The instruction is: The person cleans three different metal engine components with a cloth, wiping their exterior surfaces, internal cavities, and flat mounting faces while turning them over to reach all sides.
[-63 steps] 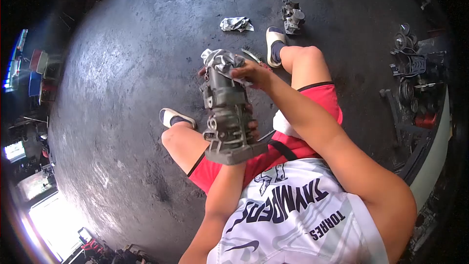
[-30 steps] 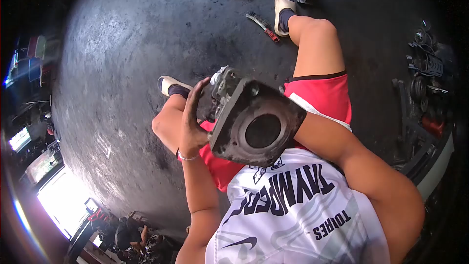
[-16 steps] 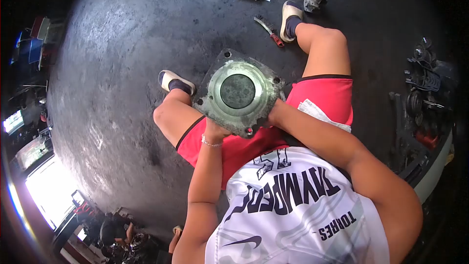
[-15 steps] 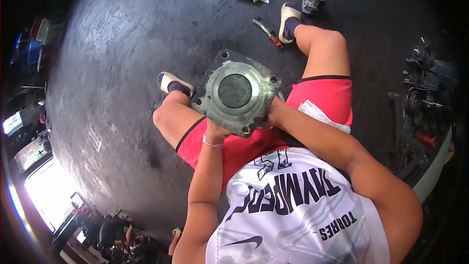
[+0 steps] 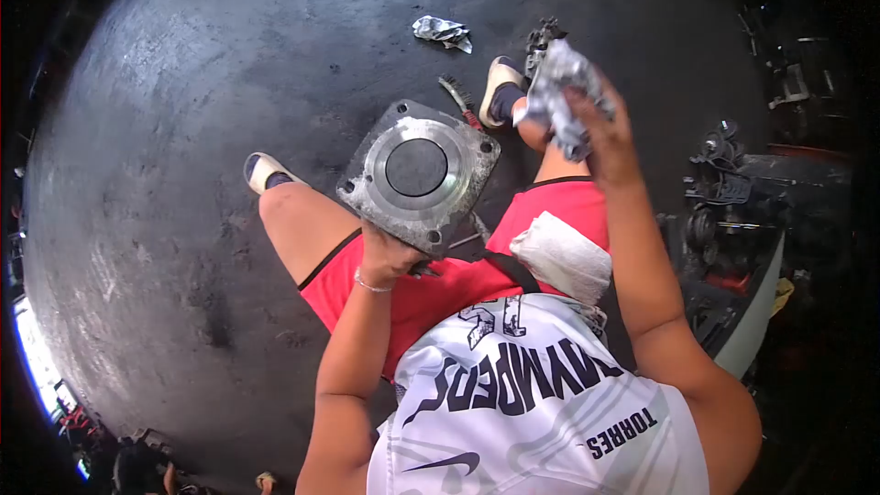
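Observation:
My left hand (image 5: 390,255) grips a square metal housing (image 5: 376,151) from below, its fingers mostly hidden behind it. A round dark disc within a shiny ring faces me, and bolt holes sit at the corners. My right hand (image 5: 605,133), slightly blurred, is raised to the right over my knee and clutches a crumpled grey-white rag (image 5: 561,92). On my right thigh lies a folded white cloth (image 5: 561,255). A wire brush (image 5: 457,98) with a red handle rests on the floor just beyond the housing, partly hidden by it.
Another crumpled rag (image 5: 443,33) lies on the dark floor (image 5: 183,174) ahead. A metal part (image 5: 543,37) sits behind the raised rag. Several machine parts (image 5: 720,170) are piled at the right. Part of another person (image 5: 142,467) shows at the lower left edge.
My right hand has left the housing and swung out to the right, now holding a rag. My left hand keeps the housing, which has shifted slightly left. The view has turned somewhat.

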The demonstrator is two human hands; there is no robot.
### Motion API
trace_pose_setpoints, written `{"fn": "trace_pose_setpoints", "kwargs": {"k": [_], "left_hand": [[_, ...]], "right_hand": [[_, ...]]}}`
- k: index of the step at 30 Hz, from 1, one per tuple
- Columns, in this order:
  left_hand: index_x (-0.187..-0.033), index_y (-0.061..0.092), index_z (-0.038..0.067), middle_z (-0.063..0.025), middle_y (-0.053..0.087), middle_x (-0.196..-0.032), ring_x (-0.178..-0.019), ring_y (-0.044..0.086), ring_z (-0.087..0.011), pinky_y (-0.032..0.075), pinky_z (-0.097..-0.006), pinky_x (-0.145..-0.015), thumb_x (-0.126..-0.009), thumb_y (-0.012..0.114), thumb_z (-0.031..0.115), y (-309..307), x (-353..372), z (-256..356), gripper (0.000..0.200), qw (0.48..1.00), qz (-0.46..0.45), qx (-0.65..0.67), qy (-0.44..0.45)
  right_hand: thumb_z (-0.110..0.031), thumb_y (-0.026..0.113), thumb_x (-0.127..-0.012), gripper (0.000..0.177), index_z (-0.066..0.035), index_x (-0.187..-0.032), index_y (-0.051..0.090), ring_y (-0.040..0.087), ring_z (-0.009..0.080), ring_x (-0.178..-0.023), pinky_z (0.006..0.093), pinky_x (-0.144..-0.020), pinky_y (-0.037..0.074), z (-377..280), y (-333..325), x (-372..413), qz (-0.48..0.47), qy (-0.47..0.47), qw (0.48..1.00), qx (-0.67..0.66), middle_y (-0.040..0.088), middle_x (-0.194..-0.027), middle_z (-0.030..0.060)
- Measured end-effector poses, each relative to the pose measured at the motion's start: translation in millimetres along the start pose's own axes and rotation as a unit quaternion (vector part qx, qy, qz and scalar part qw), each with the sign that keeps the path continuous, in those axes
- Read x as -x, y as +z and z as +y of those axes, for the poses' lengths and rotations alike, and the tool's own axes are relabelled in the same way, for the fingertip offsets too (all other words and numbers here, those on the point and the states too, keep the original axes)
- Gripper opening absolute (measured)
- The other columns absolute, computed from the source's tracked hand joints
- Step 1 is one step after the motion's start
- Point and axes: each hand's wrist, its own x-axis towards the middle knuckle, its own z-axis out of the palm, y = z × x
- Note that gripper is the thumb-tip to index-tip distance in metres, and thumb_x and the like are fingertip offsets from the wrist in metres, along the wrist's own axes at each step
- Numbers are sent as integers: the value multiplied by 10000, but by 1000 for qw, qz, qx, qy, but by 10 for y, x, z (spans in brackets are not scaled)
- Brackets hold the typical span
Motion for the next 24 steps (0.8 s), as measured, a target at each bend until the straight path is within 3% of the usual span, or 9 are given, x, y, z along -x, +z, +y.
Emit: {"fn": "trace_pose_setpoints", "kwargs": {"k": [3,5,7,11,15,17,21,23,24], "left_hand": [[-1226,338,14,-135,548,-1124,-1000,563,-240,444,-375,-922,-469,824,33,-50,-67,-115,900,996,-15,-65,59],[-1225,308,17,-121,523,-1126,-1018,548,-251,449,-379,-918,-444,834,32,5,-89,-181,941,998,-15,-20,63],[-1229,281,21,-104,509,-1128,-1042,532,-228,463,-365,-900,-455,822,21,139,-127,-35,944,990,66,128,2],[-1180,361,15,-102,557,-1057,-959,580,-217,510,-345,-815,-496,783,-32,68,-167,-57,805,993,27,116,-3],[-1097,450,-2,-104,570,-1050,-909,606,-202,530,-327,-741,-515,772,-12,205,-261,183,665,997,36,60,-23],[-1047,512,-20,-93,633,-938,-844,630,-196,524,-309,-748,-555,794,42,308,-263,146,570,974,93,158,130],[-1080,496,-37,-96,608,-1021,-934,603,-193,500,-322,-816,-562,806,51,183,-207,140,610,997,22,70,7],[-1074,497,-48,-97,610,-1021,-936,603,-186,499,-323,-822,-554,812,43,236,-234,189,615,996,8,93,-10],[-1066,501,-53,-102,623,-985,-917,611,-190,503,-328,-816,-560,807,38,278,-222,226,598,993,41,106,40]], "right_hand": [[-296,643,-800,404,-29,-1086,543,595,190,-935,278,-775,484,-900,320,11,-218,-28,968,120,581,-1066,126],[-295,567,-842,324,-52,-1056,569,558,258,-1025,370,-866,454,-723,656,-24,-381,-252,864,210,550,-1150,137],[-298,485,-875,296,-84,-1049,592,476,297,-1141,490,-955,367,-673,990,311,-290,-391,748,451,520,-1215,111],[-345,427,-896,322,-134,-1073,594,389,310,-1234,589,-1015,215,-616,916,391,-301,-389,717,494,507,-1252,80],[-325,336,-943,373,-133,-1149,581,371,307,-1252,514,-1071,145,-618,882,-58,-458,-145,769,422,494,-1273,98],[-327,353,-938,364,-102,-1099,589,427,308,-1201,539,-1061,152,-563,1028,316,-309,-430,734,426,548,-1198,107],[-358,406,-925,380,-71,-1090,593,541,285,-1054,492,-1037,235,-445,802,66,-334,-392,713,476,617,-1062,100],[-351,505,-902,400,5,-1054,605,542,108,-799,265,-747,431,-156,659,-376,-347,-80,910,212,632,-873,106],[-299,545,-890,372,13,-1088,592,540,100,-812,261,-724,445,-310,577,-454,-309,-107,888,324,637,-869,78]]}}
